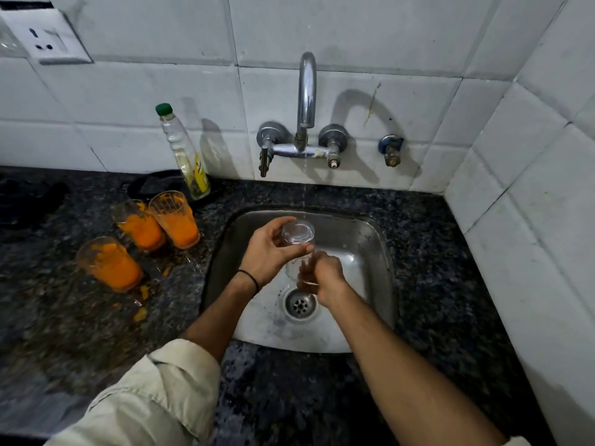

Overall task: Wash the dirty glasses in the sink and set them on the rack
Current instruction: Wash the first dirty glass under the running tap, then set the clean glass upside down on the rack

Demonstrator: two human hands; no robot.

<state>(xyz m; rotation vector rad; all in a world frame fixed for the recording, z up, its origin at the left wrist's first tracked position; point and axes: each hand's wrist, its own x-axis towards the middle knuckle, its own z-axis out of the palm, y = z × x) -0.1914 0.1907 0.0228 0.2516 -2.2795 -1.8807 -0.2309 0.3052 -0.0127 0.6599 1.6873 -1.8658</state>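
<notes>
I hold a clear glass [297, 235] over the steel sink [363, 239], its base tilted up toward the tap. My left hand [270, 252] grips the glass near its base, thumb across the side. My right hand [325, 276] grips the lower rim end, fingers partly inside or around the mouth. A thin stream of water falls from the chrome tap [306, 91] onto the glass. Three dirty glasses smeared with orange residue stand on the counter to the left: one [111, 263] nearest me, two [140, 225] [175, 218] further back. No rack is in view.
A clear bottle with a green cap [183, 152] stands on the dark granite counter [80, 317] behind the glasses. Orange spills dot the counter. The sink drain [301, 304] lies below my hands. White tiled walls close in behind and to the right.
</notes>
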